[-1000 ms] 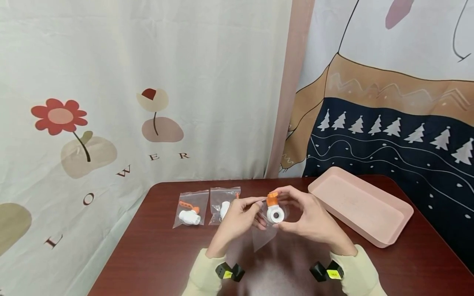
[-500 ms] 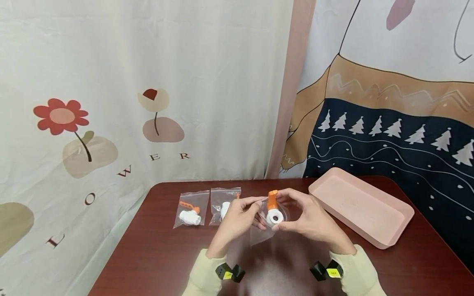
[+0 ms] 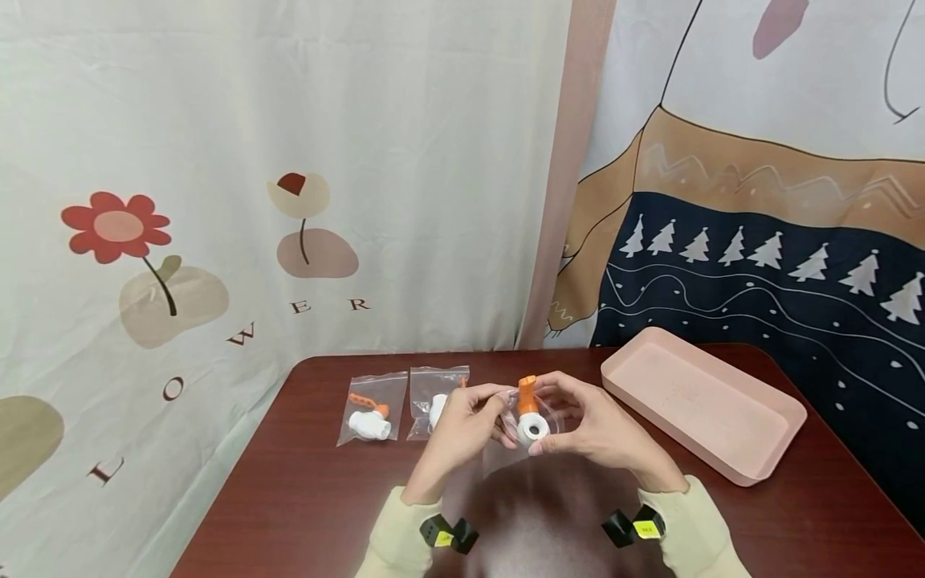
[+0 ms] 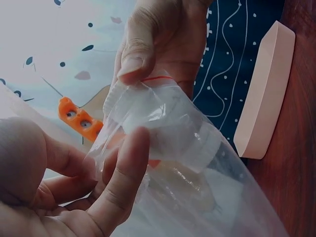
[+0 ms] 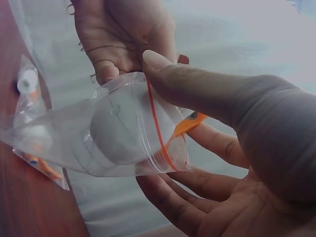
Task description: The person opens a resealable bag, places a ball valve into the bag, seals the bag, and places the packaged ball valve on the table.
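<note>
A white plastic ball valve [image 3: 533,428] with an orange handle [image 3: 527,393] is held above the table between both hands. Clear zip bag [image 5: 118,123] film covers its white body, while the handle pokes out past the red-lined mouth in the right wrist view. My left hand [image 3: 462,425] pinches the bag's edge between thumb and fingers. My right hand [image 3: 596,421] grips the valve through the bag, thumb on one side and fingers on the other. In the left wrist view, the right thumb [image 4: 136,64] presses by the bag mouth.
Two more bagged valves lie at the back left: one bag [image 3: 372,409] in full view, another bag [image 3: 437,401] partly behind the left hand. A pink tray [image 3: 704,401] sits at the right of the dark red-brown table [image 3: 289,498]. Printed curtains [image 3: 433,177] hang behind.
The valve has shifted slightly left and down, with its handle standing taller. The bag's loose end, which hung below the hands, has swung out of plain sight. Both hands keep their hold.
</note>
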`<state>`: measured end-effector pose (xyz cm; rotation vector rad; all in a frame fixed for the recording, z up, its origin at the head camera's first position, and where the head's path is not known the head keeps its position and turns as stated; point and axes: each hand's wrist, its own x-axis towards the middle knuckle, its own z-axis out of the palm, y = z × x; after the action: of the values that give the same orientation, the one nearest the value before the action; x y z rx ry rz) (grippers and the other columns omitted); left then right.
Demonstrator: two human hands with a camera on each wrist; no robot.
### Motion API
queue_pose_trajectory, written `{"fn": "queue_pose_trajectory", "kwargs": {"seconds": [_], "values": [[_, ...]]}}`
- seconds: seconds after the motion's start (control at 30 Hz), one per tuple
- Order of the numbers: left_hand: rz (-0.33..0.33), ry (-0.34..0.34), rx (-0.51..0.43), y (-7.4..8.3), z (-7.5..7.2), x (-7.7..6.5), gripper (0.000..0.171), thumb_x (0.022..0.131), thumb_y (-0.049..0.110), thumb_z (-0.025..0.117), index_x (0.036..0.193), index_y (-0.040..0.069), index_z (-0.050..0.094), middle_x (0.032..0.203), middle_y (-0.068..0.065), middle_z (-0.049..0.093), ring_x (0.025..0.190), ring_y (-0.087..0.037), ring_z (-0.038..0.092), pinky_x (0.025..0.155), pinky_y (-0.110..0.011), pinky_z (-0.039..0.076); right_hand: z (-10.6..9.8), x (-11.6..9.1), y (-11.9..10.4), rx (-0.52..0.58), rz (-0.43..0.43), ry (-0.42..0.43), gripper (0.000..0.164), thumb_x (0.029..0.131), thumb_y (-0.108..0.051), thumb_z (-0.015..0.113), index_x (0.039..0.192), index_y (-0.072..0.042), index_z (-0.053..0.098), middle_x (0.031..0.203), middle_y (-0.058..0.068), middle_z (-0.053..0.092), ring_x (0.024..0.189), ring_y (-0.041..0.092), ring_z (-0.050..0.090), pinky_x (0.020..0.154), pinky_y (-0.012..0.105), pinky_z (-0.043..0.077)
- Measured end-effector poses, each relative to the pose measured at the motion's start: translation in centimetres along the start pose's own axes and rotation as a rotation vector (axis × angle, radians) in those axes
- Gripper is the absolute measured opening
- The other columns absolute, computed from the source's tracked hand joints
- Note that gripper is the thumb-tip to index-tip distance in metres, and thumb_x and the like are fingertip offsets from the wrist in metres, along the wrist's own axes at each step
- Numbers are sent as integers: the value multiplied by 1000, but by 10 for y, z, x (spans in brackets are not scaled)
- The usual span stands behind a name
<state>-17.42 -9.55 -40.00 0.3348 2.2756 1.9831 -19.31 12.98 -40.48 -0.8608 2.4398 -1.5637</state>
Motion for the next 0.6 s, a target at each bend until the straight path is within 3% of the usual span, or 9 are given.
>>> {"fn": "queue_pose_trajectory", "kwargs": {"seconds": [0.4,0.6], "values": [[0,28,-27,-1,2,1,26,106,8,54,119,-5,71,77,-15,67,56,-15,66,60,-38,64,1,0,1,44,-1,-44,67,80,-25,90,137,-15,57,127,12,67,111,25,68,92,24,58],[-9,43,-32,-1,2,2,27,106,9,50,117,-3,72,73,-8,65,56,-14,68,65,-47,65,1,1,0,62,-33,-40,58,83,-20,87,134,-16,61,128,10,68,110,26,70,89,26,59]]}}
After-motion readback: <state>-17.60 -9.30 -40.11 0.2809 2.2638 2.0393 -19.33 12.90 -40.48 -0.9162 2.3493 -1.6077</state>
